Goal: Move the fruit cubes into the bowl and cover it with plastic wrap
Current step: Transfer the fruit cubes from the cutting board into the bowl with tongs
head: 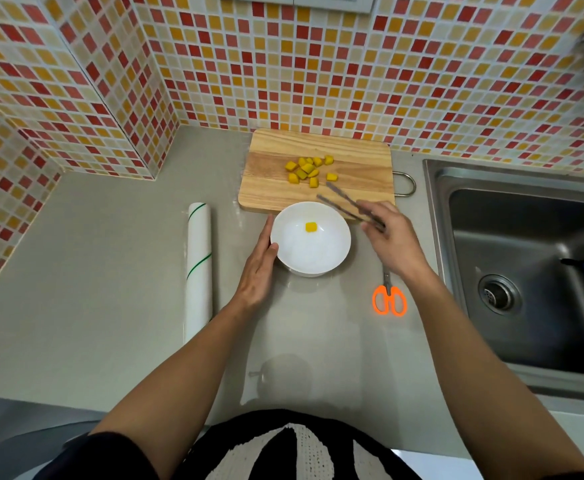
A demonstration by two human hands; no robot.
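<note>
The person is wearing a dark short-sleeved top (pixel 117 455), its sleeve ending above the elbow on the left arm. Nearer the body than the white bowl (pixel 310 237), a black-and-white garment (pixel 297 448) with broad curved stripes and a knitted texture is covering the torso. Both forearms are showing bare, and both hands are showing no rings or gloves.

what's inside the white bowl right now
One yellow fruit cube lies alone inside the white bowl, a little behind its middle. The rest of the inside is bare and fully in view; nothing covers it, and there is no plastic wrap over it.
</note>
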